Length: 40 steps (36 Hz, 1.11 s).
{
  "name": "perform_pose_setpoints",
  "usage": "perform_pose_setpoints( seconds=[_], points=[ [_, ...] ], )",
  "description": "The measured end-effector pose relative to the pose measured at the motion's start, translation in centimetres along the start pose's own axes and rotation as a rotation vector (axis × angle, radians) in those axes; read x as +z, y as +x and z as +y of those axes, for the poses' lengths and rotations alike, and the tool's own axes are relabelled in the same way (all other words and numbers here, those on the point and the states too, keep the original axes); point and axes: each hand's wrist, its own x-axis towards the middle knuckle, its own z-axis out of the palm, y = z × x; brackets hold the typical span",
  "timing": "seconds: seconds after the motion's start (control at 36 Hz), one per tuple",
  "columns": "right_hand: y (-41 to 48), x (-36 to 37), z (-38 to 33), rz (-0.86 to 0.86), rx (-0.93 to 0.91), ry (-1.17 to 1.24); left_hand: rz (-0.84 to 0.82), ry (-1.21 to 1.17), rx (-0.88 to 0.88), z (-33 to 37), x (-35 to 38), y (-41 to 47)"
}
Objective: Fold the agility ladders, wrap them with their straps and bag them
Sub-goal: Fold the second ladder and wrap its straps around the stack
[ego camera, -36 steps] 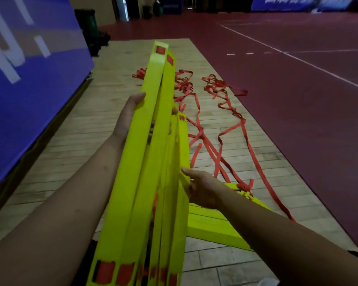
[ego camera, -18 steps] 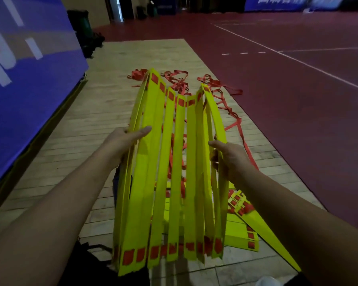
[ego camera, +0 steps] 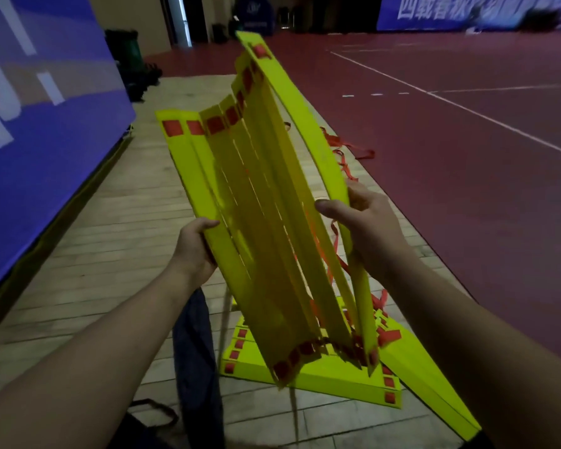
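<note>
While a dark blue fabric bag (ego camera: 193,345) lies on the pale wooden floor (ego camera: 88,273) at lower centre beside a folded stack of yellow plastic ladder rungs (ego camera: 321,382), a fanned bundle of flat yellow rungs with red tabs (ego camera: 259,222) tilts at mid-frame. The left hand (ego camera: 193,251) grips its left edge; the right hand (ego camera: 366,228) clasps the rightmost rung. Beyond, red webbing straps (ego camera: 365,153) trail beside the red court (ego camera: 467,189).
</note>
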Motion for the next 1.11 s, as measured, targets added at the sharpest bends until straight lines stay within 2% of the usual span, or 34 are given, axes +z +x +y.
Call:
perform_pose_setpoints(
  seconds=[0.08, 0.17, 0.28, 0.5, 0.58, 0.72, 1.03, 1.11],
  points=[
    [0.1, -0.1, 0.6, -0.031, 0.012, 0.036, 0.011, -0.087, -0.015, -0.1, 1.5, -0.9],
    [0.2, -0.3, 1.6, -0.015, 0.014, 0.043, -0.051, -0.128, -0.016, 0.0, 3.0, -2.0],
    [0.4, -0.6, 2.4, -0.017, 0.111, 0.112, -0.168, -0.171, -0.045, 0.4, 3.9, -2.5],
    [0.4, -1.2, 3.7, 0.103, 0.288, 0.223, -0.464, -0.174, -0.046, 0.8, 5.7, -3.9],
    [0.4, -0.9, 4.4, 0.117, 0.369, 0.228, -0.392, -0.125, -0.046, 0.5, 5.5, -3.8],
    [0.3, 0.1, 4.3, 0.140, 0.401, 0.232, -0.247, -0.054, -0.034, 0.1, 4.8, -3.3],
    [0.5, 0.7, 2.7, 0.120, 0.204, 0.096, -0.157, -0.021, -0.106, 0.5, 3.6, -2.4],
    [0.2, 1.1, 2.4, 0.123, 0.173, 0.084, -0.215, -0.019, -0.133, 0.8, 3.6, -2.5]
  ],
)
